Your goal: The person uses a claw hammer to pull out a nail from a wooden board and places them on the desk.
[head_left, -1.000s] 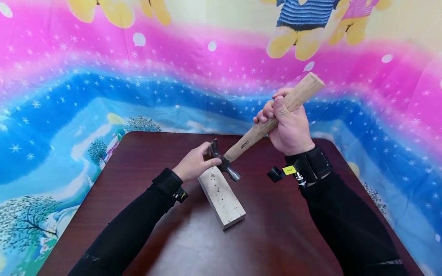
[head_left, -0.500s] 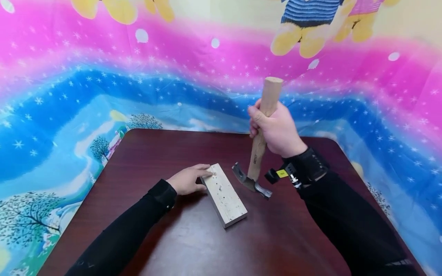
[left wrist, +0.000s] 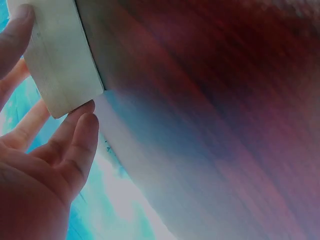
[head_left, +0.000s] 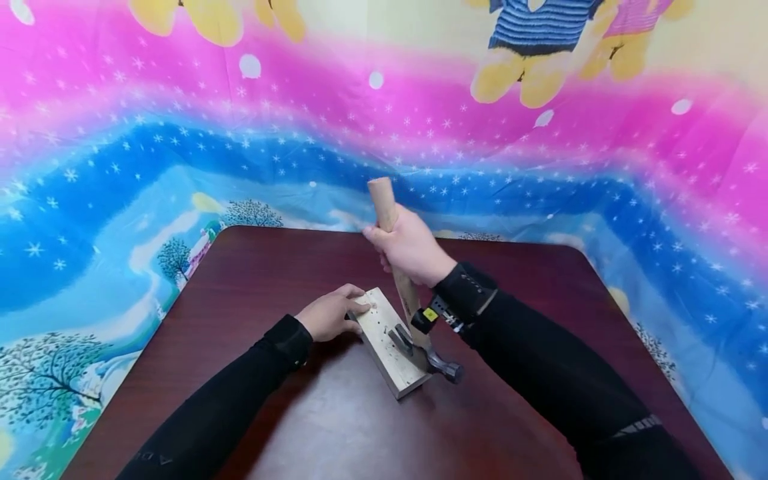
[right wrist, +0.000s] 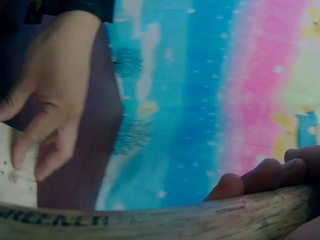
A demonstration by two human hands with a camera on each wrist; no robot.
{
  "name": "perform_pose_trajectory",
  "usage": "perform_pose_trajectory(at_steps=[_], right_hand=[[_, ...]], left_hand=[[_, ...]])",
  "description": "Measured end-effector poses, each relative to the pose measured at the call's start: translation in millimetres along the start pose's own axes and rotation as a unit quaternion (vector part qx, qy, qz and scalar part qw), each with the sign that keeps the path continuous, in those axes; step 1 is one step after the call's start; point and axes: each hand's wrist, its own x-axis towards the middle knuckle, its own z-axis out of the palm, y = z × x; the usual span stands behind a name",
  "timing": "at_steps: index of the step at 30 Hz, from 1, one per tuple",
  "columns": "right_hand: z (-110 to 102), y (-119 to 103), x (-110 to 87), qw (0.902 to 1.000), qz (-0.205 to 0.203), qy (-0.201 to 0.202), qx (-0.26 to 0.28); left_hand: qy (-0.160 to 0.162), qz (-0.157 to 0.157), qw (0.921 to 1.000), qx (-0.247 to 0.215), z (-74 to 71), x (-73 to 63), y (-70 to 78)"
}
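Note:
A pale wooden block point(head_left: 390, 357), dotted with small dark holes, lies on the table at a slant. My left hand point(head_left: 329, 315) holds its far end; in the left wrist view, the left hand's fingers point(left wrist: 85, 135) touch the end of the block point(left wrist: 62, 55). My right hand point(head_left: 414, 245) grips a claw hammer by its wooden handle point(head_left: 384, 200), butt upward. The hammer head point(head_left: 435, 363) is over the block's near part, claw towards the block's middle and striking face past its right edge. In the right wrist view, the lettered handle point(right wrist: 150, 222) crosses the bottom. Whether the claw touches a nail cannot be seen.
The dark red-brown table point(head_left: 270, 267) has a glossy top. Behind and beside it hangs a colourful printed cloth point(head_left: 300, 147) with cartoon bears and snowflakes. A small wrist camera point(head_left: 426, 320) hangs from the right wrist, close to the handle.
My left hand has let go of the hammer head and taken the block's far end. My right hand has turned the hammer upright and brought it left and down over the block.

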Motion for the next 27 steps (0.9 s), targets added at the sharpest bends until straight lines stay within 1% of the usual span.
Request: perform_pose_trajectory(at_steps=[3,7,11,13,17,21,25,27], right_hand=[[11,6,9.3,0.9996,0.021,-0.014,-0.012],[21,7,19.6,0.9986,0.044,-0.026,-0.017],[31,6,28.9,0.9976,0.053,-0.039,-0.019],[35,7,32.8,0.9972,0.058,-0.043,-0.016],[40,10,38.8,0.9971,0.067,-0.035,-0.011],[42,12,43.7,0.9981,0.059,-0.016,-0.011],[42,11,48.7,0.9989,0.045,0.007,-0.013],[41,10,49.9,0.9990,0.039,0.022,-0.006]], left_hand=[[-0.006,-0.006,1.0000,0.005,3.0,-0.5,0.2],[-0.016,-0.014,0.9998,0.001,5.1,0.1,1.0],[-0.007,-0.024,0.9997,0.004,4.5,1.0,0.4],[0.001,-0.022,0.9997,0.009,4.3,1.5,-0.6],[0.008,-0.004,0.9998,0.015,5.1,2.2,-2.7],[0.015,0.012,0.9997,0.015,6.1,1.8,-4.3],[0.017,0.006,0.9997,0.018,6.1,2.5,-4.9],[0.016,0.002,0.9998,0.014,5.3,2.8,-5.2]])
